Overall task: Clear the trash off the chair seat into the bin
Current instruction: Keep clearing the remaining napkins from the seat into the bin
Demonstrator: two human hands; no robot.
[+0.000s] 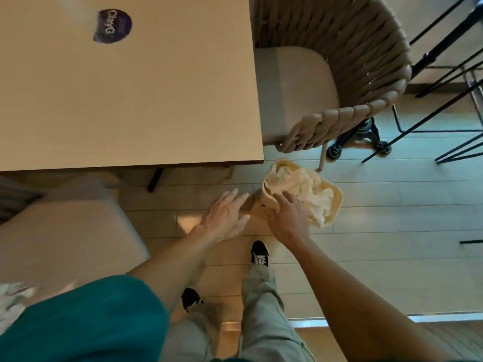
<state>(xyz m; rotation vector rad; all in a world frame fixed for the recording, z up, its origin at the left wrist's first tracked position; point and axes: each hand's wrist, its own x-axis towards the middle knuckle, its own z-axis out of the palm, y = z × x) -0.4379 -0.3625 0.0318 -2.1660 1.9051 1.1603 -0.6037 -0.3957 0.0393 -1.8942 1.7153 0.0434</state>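
Head cam looks straight down at a cream plastic bin (333, 218) on the tiled floor, just off the near right corner of the beige table (130, 100), stuffed with crumpled white paper trash (308, 194). My right hand (287, 218) is at the bin's near rim, fingers spread over the paper; can't tell if it's pinching any. Left hand (226, 215) hovers flat and empty just left of the bin. More whitish scraps (13, 296) sit at the left edge on a grey cushioned seat (65, 231), so the left hand's nearer.
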